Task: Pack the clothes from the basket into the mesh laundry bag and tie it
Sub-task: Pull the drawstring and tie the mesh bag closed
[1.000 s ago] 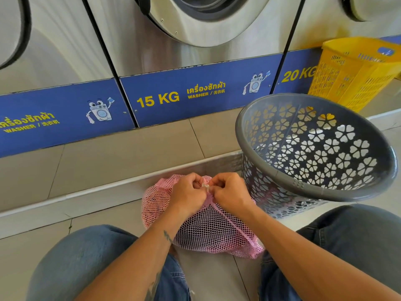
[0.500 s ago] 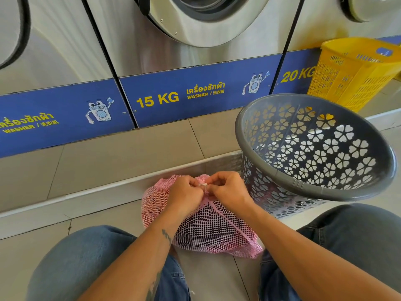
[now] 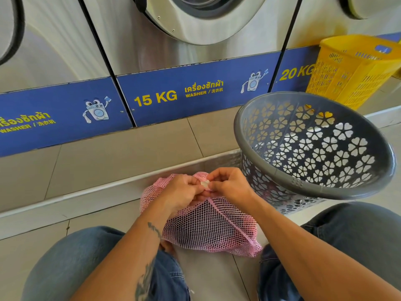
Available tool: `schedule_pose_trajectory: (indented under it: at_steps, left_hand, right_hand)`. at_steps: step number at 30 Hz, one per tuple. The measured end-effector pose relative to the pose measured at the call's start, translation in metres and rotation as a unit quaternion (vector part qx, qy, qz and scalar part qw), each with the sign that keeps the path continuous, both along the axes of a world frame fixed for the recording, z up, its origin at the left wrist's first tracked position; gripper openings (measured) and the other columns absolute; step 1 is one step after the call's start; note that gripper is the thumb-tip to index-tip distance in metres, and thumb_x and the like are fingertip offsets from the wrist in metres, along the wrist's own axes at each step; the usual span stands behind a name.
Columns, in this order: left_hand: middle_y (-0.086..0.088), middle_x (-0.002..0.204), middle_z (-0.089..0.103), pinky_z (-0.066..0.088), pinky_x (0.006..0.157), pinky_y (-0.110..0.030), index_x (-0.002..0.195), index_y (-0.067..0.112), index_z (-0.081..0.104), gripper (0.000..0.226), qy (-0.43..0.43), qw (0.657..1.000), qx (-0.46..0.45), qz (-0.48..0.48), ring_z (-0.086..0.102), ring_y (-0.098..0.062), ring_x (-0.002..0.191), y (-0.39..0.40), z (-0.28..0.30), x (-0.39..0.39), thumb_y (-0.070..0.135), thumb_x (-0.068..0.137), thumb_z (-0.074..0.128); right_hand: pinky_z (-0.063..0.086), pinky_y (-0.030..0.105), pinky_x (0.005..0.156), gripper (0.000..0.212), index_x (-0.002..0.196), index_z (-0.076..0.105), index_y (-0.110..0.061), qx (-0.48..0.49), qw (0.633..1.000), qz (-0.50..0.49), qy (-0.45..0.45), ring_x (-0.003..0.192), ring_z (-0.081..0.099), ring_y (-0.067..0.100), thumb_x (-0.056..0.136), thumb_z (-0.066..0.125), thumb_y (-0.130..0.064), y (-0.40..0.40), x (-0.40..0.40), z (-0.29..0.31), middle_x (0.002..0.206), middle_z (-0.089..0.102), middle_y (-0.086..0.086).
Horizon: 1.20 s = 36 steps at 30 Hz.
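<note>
The left hand [image 3: 183, 193] sat knuckles-up on the gathered top of the pink mesh bag [image 3: 208, 227], its fingers curled in and gripping the bunched netting, the tattooed forearm running down toward the left knee. Touching it fingertip to fingertip, the right hand [image 3: 231, 184] came in from the other side with its wrist bent and its fingers curled, pinching a small pale toggle [image 3: 205, 184] at the bag's neck between thumb and forefinger. A pink cord [image 3: 225, 216] ran from that neck down across the bulging mesh toward the right forearm. The bag lay on the tiled floor [image 3: 206, 276] between the person's two denim-clad knees, dark cloth showing through the netting, its far end just beside the low step [image 3: 76, 192] under the washing machines [image 3: 195, 61]. Just to the right of the hands stood the grey basket [image 3: 271, 170], tipped toward the camera so its flower-cut wall showed inside. Beyond it, against the machines, stood a yellow basket [image 3: 351, 70].
</note>
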State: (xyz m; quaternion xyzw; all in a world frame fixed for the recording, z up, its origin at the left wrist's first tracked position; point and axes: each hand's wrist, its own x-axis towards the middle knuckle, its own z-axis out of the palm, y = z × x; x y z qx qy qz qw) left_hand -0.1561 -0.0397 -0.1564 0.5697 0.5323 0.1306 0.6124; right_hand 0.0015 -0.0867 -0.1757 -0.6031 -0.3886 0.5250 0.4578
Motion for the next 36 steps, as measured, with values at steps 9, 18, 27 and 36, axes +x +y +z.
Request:
schedule_pose_trajectory:
  at_steps: [9, 18, 27, 36]
  left_hand:
    - [-0.002, 0.076, 0.077, 0.056, 0.067, -0.027, 0.078, 0.013, 0.068, 0.022, 0.062, 0.996, 0.067, -0.021, 0.073, -0.012, 0.07, -0.004, 0.006, 0.001, 0.01, 0.095, 0.054]
    - [-0.004, 0.079, 0.076, 0.053, 0.062, -0.023, 0.084, 0.01, 0.068, 0.02, 0.04, 0.997, 0.067, -0.03, 0.07, -0.01, 0.066, -0.003, 0.015, -0.003, 0.011, 0.098, 0.054]
    - [-0.005, 0.078, 0.076, 0.057, 0.075, -0.035, 0.086, 0.007, 0.065, 0.017, 0.004, 0.999, 0.038, -0.002, 0.07, -0.014, 0.07, 0.001, 0.014, -0.007, 0.009, 0.098, 0.053]
    - [-0.006, 0.09, 0.076, 0.059, 0.08, -0.039, 0.088, 0.019, 0.073, 0.019, 0.022, 0.997, 0.046, 0.064, 0.07, -0.019, 0.086, -0.002, 0.0, -0.002, 0.013, 0.095, 0.056]
  right_hand:
    - [0.06, 0.031, 0.066, 0.016, 0.086, 0.076, -0.02, 0.047, 0.96, 0.053, -0.272, 0.068, 0.07, 0.021, 0.083, 0.075, -0.005, 0.002, 0.004, -0.009, 0.072, 0.072, 0.002]
    - [0.049, 0.02, 0.074, 0.006, 0.088, 0.075, -0.02, 0.071, 0.935, 0.058, -0.343, 0.084, 0.059, 0.006, 0.084, 0.077, -0.016, 0.005, 0.011, 0.006, 0.093, 0.064, -0.008]
    - [0.051, 0.021, 0.066, 0.016, 0.079, 0.07, -0.022, 0.068, 0.932, 0.058, -0.35, 0.069, 0.061, 0.006, 0.087, 0.071, -0.008, 0.006, 0.028, 0.011, 0.076, 0.07, -0.006]
    - [0.051, 0.027, 0.062, 0.01, 0.081, 0.072, -0.018, 0.047, 0.969, 0.051, -0.238, 0.061, 0.058, 0.006, 0.086, 0.073, -0.01, 0.009, 0.02, 0.002, 0.067, 0.065, -0.008]
